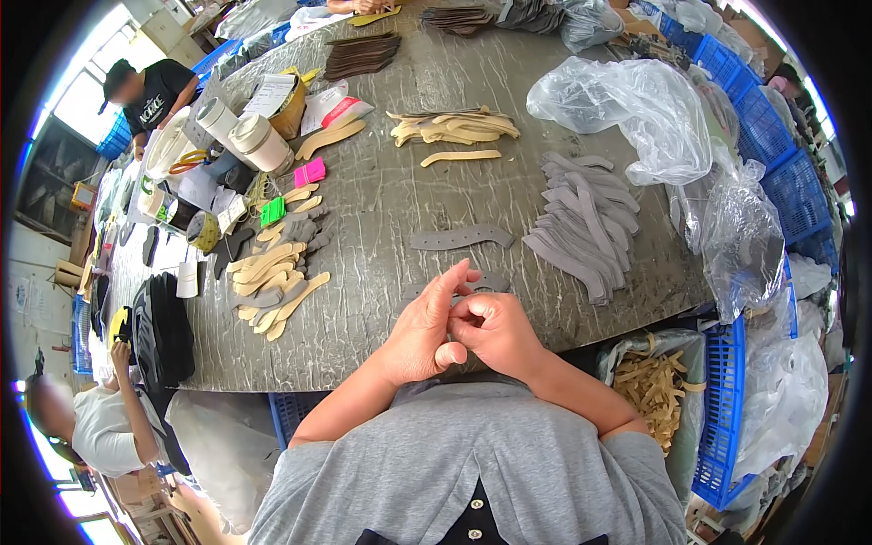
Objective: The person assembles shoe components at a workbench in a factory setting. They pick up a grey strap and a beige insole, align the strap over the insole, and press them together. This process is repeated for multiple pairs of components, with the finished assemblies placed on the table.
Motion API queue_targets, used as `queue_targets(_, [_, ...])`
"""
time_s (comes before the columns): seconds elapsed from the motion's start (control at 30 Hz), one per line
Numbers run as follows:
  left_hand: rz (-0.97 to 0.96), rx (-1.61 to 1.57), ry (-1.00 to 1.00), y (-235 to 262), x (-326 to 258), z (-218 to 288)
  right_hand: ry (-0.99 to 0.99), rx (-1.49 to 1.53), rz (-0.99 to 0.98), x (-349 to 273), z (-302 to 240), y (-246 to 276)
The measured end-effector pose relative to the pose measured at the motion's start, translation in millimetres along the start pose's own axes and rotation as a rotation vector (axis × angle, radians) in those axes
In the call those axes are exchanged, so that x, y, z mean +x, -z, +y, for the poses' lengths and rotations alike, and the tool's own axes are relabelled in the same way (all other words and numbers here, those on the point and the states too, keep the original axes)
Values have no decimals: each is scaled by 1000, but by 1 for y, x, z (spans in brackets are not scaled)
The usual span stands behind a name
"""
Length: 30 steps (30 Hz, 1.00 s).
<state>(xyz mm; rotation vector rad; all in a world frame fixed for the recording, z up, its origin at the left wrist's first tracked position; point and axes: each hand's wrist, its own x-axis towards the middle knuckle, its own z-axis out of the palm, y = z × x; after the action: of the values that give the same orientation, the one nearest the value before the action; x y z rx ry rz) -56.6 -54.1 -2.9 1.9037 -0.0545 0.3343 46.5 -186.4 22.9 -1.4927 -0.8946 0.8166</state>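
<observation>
Near the table's front edge, my left hand [422,322] is raised with its fingers stretched out and palm turned to the right. My right hand [500,336] is closed in a pinch against the left palm; whatever its fingertips hold, if anything, is hidden. Partly covered behind both hands lies a curved grey strip [491,283]. Beyond it lies another grey strip [461,238] with a row of small holes. To the right is a fanned stack of grey strips [586,222]. Farther off, a single tan strip [460,157] lies before a pile of tan strips [454,125].
Mixed tan and grey strips [272,277] lie at left, near pink tags [310,173], green tags [272,212] and white containers [261,143]. Clear plastic bags [636,113] cover the right side. A blue crate [722,409] and a scrap bin [695,363] stand right of me. Co-workers sit at left.
</observation>
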Motion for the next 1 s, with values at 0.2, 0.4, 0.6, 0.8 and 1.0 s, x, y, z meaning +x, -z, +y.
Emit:
queue_targets(0.2, [22,-330,29,-8,-1,7,-76,238,-37,0,12,-2])
queue_targets(0.4, [81,-682,150,-9,-3,11,-137,450,-86,2,19,-5])
queue_targets(0.6, [175,-783,410,-1,-7,10,-46,492,-133,1,23,-6])
queue_targets(0.8, [235,-394,444,2,-12,6,-92,582,-150,-1,26,-6])
queue_targets(1.0, [220,-242,476,25,-14,4,-200,635,-163,1,17,-2])
